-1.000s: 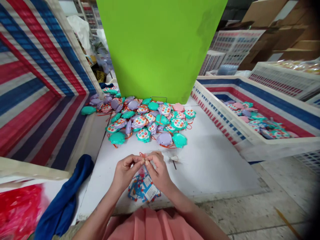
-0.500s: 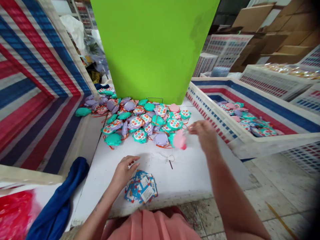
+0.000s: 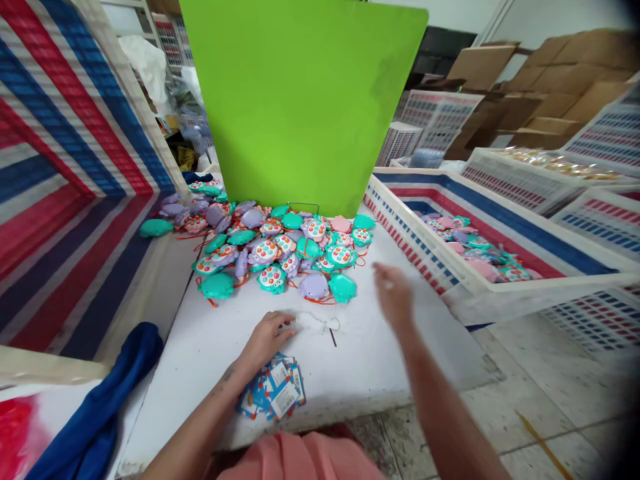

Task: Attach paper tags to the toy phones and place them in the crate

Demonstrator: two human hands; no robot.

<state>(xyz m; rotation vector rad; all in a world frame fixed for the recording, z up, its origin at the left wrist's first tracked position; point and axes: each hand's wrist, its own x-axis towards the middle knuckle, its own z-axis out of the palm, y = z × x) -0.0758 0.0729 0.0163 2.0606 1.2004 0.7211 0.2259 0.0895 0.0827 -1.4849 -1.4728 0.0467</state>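
My left hand (image 3: 267,335) lies on the white table (image 3: 380,360) with its fingers loosely spread, fingertips by a small wire hook with thread (image 3: 326,326). Just below it sits a stack of blue printed tags (image 3: 275,393). My right hand (image 3: 394,297) hovers over the table, blurred, fingers stretched and nothing in it. It is between a pile of teal, purple and pink plastic toys (image 3: 280,248) and a white crate (image 3: 453,293) that holds more of the same toys (image 3: 480,257).
A tall green board (image 3: 305,100) stands behind the pile. A large red, white and blue striped crate (image 3: 60,200) leans at the left. A blue cloth (image 3: 95,413) lies at the table's front left. More crates and cardboard boxes (image 3: 555,80) stand at the back right.
The hands parted from in front of me. My right hand carried a pink toy toward the right crate and now comes back empty. My left hand settled on the table by the hook.
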